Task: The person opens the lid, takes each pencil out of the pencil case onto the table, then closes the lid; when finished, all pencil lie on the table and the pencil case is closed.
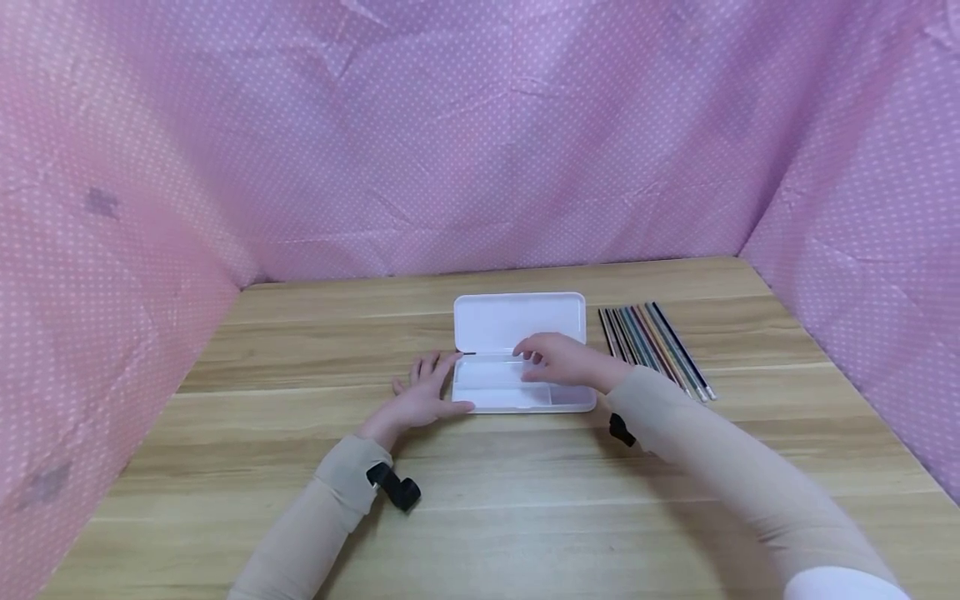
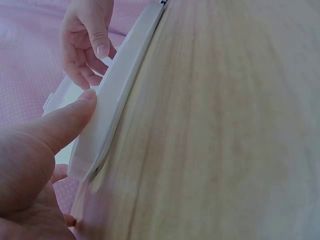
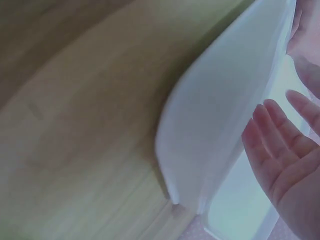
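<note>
A white pencil case (image 1: 501, 397) lies on the table with its lid (image 1: 517, 321) folded back, its tray divided into compartments. My left hand (image 1: 423, 400) rests at the case's left end, fingers spread toward the hinge corner and thumb at the near corner. In the left wrist view, the left thumb (image 2: 75, 117) lies against the rim of the case wall. Over the right part of the tray hovers my right hand (image 1: 562, 360), its fingers loosely bent with nothing between them. The right wrist view shows these right fingers (image 3: 280, 132) beside the case's rim.
A row of several pencils (image 1: 654, 350) lies side by side on the wooden table (image 1: 510, 508), right of the case. Pink dotted cloth (image 1: 480, 150) hangs round the back and sides. A black wrist camera (image 1: 397, 489) is strapped to the left sleeve.
</note>
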The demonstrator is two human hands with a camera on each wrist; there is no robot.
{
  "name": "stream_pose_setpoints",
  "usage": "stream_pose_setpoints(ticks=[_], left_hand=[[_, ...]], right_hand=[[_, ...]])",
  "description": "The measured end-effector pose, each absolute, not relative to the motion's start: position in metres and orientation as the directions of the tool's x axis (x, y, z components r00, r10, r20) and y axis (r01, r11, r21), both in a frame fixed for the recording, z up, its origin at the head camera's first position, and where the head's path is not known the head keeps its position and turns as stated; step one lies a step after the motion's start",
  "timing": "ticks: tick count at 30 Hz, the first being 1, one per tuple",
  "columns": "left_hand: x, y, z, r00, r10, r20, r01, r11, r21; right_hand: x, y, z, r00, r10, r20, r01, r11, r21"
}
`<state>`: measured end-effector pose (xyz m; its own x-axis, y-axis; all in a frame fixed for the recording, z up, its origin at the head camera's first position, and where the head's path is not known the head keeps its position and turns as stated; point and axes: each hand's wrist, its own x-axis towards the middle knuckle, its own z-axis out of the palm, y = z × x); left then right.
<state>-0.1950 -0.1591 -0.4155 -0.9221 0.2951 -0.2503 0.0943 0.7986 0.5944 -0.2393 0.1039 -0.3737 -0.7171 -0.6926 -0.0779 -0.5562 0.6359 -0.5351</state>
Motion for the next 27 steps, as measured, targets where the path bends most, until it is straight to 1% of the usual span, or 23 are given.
stream_pose_setpoints(ticks=[5, 12, 19, 27], left_hand=[[-0.1932, -0.1581, -0.4139, -0.925, 0.293, -0.242, 0.098, 0.799, 0.593], [-0.1910, -0.1569, -0.4125, -0.927, 0.290, -0.239, 0.100, 0.803, 0.587], [-0.1908, -0.1567, -0.4118, -0.929, 0.290, -0.231, 0.103, 0.800, 0.591], [-0.1902, -0.1559, -0.4107, -0.930, 0.287, -0.229, 0.104, 0.803, 0.587]], right_hand=[[-0.2428, 0.1003, -0.3771, -0.693, -0.711, -0.116, -0.565, 0.637, -0.524], [-0.2457, 0.0997, -0.3812, -0.678, -0.716, -0.166, -0.558, 0.648, -0.518], [-0.2477, 0.0992, -0.3822, -0.684, -0.702, -0.200, -0.510, 0.656, -0.556], [-0.2477, 0.0974, -0.3825, -0.656, -0.711, -0.255, -0.490, 0.657, -0.573]])
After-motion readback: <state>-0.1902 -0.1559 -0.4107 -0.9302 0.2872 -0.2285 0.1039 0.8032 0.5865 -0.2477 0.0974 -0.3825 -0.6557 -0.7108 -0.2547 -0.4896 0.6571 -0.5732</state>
